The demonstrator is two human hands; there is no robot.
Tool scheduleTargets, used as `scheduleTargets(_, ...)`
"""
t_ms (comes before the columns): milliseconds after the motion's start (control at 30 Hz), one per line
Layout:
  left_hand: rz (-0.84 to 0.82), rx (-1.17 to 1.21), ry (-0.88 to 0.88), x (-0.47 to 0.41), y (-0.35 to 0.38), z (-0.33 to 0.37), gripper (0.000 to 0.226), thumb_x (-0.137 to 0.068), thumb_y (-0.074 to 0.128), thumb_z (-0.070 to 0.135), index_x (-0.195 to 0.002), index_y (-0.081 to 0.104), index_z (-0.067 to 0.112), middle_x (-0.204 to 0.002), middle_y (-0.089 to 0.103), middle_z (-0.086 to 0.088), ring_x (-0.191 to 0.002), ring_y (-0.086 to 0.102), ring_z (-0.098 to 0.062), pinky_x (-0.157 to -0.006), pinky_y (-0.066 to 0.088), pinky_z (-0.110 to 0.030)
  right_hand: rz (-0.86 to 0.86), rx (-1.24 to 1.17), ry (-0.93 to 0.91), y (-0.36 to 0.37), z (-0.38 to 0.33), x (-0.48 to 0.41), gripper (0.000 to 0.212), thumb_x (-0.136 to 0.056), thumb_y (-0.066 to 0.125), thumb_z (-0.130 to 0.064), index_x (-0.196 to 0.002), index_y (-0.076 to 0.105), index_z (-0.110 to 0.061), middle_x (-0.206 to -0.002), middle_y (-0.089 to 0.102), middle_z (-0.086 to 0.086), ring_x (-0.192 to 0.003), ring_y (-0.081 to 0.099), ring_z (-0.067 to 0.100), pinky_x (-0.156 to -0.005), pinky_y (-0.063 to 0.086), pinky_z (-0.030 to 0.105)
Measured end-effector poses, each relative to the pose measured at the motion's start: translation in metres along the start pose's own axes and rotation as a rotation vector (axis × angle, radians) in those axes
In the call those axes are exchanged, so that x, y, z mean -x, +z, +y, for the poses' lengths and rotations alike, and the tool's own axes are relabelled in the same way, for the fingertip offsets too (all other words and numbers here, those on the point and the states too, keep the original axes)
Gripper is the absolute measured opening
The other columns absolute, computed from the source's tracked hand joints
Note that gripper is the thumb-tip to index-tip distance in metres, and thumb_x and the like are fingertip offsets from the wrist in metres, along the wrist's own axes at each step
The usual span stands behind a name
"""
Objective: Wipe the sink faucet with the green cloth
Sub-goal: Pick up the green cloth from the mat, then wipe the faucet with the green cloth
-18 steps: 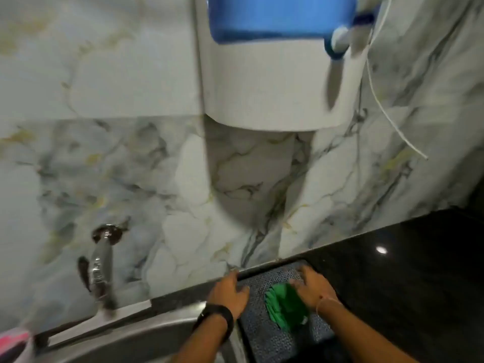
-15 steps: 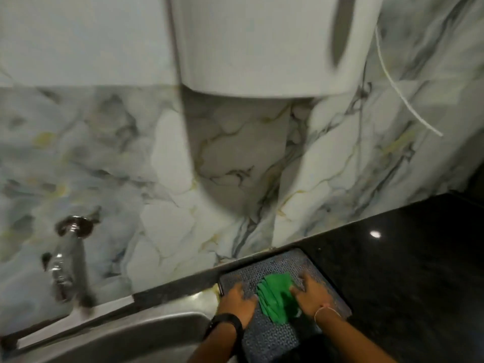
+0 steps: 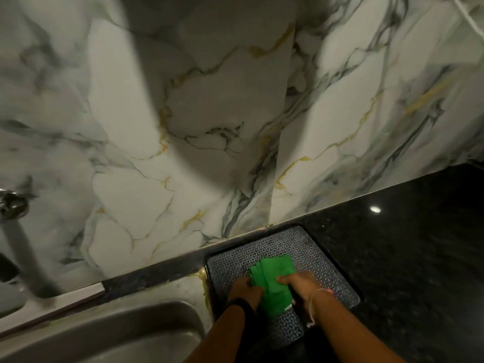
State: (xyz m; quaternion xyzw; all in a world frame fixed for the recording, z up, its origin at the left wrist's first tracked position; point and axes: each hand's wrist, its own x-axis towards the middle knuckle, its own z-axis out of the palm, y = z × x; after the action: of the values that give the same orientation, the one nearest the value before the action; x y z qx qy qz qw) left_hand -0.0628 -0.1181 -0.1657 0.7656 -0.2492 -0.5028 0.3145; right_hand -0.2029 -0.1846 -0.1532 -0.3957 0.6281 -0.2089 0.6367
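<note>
A folded green cloth [image 3: 272,280] lies on a dark patterned tray [image 3: 327,260] on the counter to the right of the sink. My left hand [image 3: 245,289] grips the cloth's left edge. My right hand [image 3: 301,282] pinches its right side, thumb on top. The metal faucet [image 3: 15,231] juts from the marble wall at the far left, blurred, well away from both hands. The steel sink [image 3: 104,334] is at the bottom left.
A black speckled counter [image 3: 419,258] stretches to the right of the tray. The marble wall [image 3: 209,127] rises right behind the tray and the sink. A thin white cord [image 3: 471,19] hangs at the top right.
The view has tilted down and moved right, so the white and blue wall unit has left the frame. Both hands have closed in from beside the cloth and taken hold of it.
</note>
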Motion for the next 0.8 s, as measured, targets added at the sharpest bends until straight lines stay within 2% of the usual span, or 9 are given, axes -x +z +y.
scheduleTargets(133, -0.155, 0.247, -0.008, 0.051, -0.028, 0.008, 0.016, -0.095, 0.053, -0.005, -0.099, 0.063, 0.007, -0.062, 0.071, -0.004, -0.047, 0.064, -0.016, -0.042, 0.054, -0.027, -0.181, -0.297, 0.005, 0.011, -0.004, 0.046, 0.037, -0.08, 0.066, -0.001, -0.116, 0.067, 0.009, -0.114, 0.069, 0.036, -0.113, 0.061, 0.055, -0.102, 0.044, 0.068)
scheduleTargets(267, -0.25, 0.245, 0.01, 0.117, -0.086, 0.017, 0.02, -0.098, 0.05, 0.0, -0.113, 0.061, 0.009, -0.06, 0.07, -0.001, -0.042, 0.062, -0.013, -0.034, 0.048, -0.021, -0.237, -0.428, -0.131, 0.053, -0.013, 0.1, 0.037, -0.079, 0.064, 0.004, -0.117, 0.066, 0.006, -0.112, 0.069, 0.037, -0.1, 0.068, 0.049, -0.088, 0.054, 0.062)
scheduleTargets(333, -0.076, 0.096, 0.138, 0.141, -0.127, 0.018, 0.023, -0.094, 0.059, 0.007, -0.116, 0.065, 0.012, -0.069, 0.074, 0.0, -0.053, 0.065, -0.015, -0.049, 0.056, -0.026, -0.193, -0.435, -0.19, 0.082, -0.021, 0.12, 0.037, -0.079, 0.063, 0.012, -0.116, 0.065, 0.01, -0.113, 0.068, 0.039, -0.101, 0.067, 0.051, -0.093, 0.053, 0.065)
scheduleTargets(367, 0.081, -0.048, 0.244, 0.158, -0.163, 0.016, 0.028, -0.091, 0.063, 0.012, -0.119, 0.066, 0.016, -0.086, 0.077, -0.001, -0.07, 0.068, -0.017, -0.067, 0.06, -0.03, -0.164, -0.415, -0.222, 0.106, -0.028, 0.137, 0.036, -0.079, 0.062, 0.015, -0.114, 0.065, 0.012, -0.112, 0.068, 0.038, -0.098, 0.067, 0.05, -0.093, 0.054, 0.061)
scheduleTargets(400, 0.235, -0.189, 0.343, 0.173, -0.194, 0.017, 0.033, -0.09, 0.064, 0.017, -0.123, 0.065, 0.022, -0.102, 0.075, 0.001, -0.087, 0.069, -0.017, -0.084, 0.058, -0.03, -0.116, -0.374, -0.275, 0.125, -0.036, 0.153, 0.032, -0.078, 0.063, 0.018, -0.109, 0.066, 0.011, -0.109, 0.069, 0.037, -0.09, 0.068, 0.044, -0.087, 0.059, 0.049)
scheduleTargets(467, 0.516, -0.372, 0.564, 0.205, -0.263, 0.021, 0.036, -0.09, 0.061, 0.022, -0.125, 0.065, 0.029, -0.116, 0.068, 0.005, -0.105, 0.065, -0.017, -0.098, 0.051, -0.03, -0.029, -0.214, -0.463, 0.17, -0.054, 0.191, 0.028, -0.076, 0.068, 0.018, -0.098, 0.069, 0.001, -0.096, 0.073, 0.027, -0.075, 0.066, 0.032, -0.064, 0.058, 0.024)
scheduleTargets(567, 0.849, -0.554, 0.858, 0.248, -0.361, 0.04, 0.04, -0.08, 0.054, 0.025, -0.115, 0.071, 0.02, -0.117, 0.068, -0.003, -0.111, 0.061, -0.025, -0.097, 0.052, -0.037, 0.041, 0.168, -0.834, 0.236, -0.087, 0.247, 0.037, -0.072, 0.078, -0.005, -0.103, 0.073, -0.025, -0.088, 0.078, 0.001, -0.083, 0.07, 0.024, -0.069, 0.053, 0.025)
scheduleTargets(633, 1.079, -0.714, 1.009, 0.269, -0.421, 0.054, 0.042, -0.073, 0.056, 0.024, -0.111, 0.073, 0.016, -0.116, 0.067, -0.008, -0.109, 0.059, -0.03, -0.088, 0.056, -0.043, 0.067, 0.407, -1.127, 0.277, -0.111, 0.278, 0.043, -0.072, 0.073, -0.015, -0.111, 0.07, -0.034, -0.1, 0.077, -0.011, -0.09, 0.069, 0.013, -0.075, 0.053, 0.023)
scheduleTargets(800, 1.385, -1.169, 1.15, 0.28, -0.551, 0.104, 0.053, -0.074, 0.067, 0.025, -0.126, 0.066, 0.013, -0.141, 0.056, -0.017, -0.135, 0.047, -0.039, -0.099, 0.048, -0.052, 0.066, 0.962, -1.572, 0.376, -0.164, 0.306, 0.05, -0.081, 0.062, -0.016, -0.128, 0.061, -0.033, -0.124, 0.065, 0.001, -0.109, 0.061, 0.029, -0.08, 0.058, 0.041)
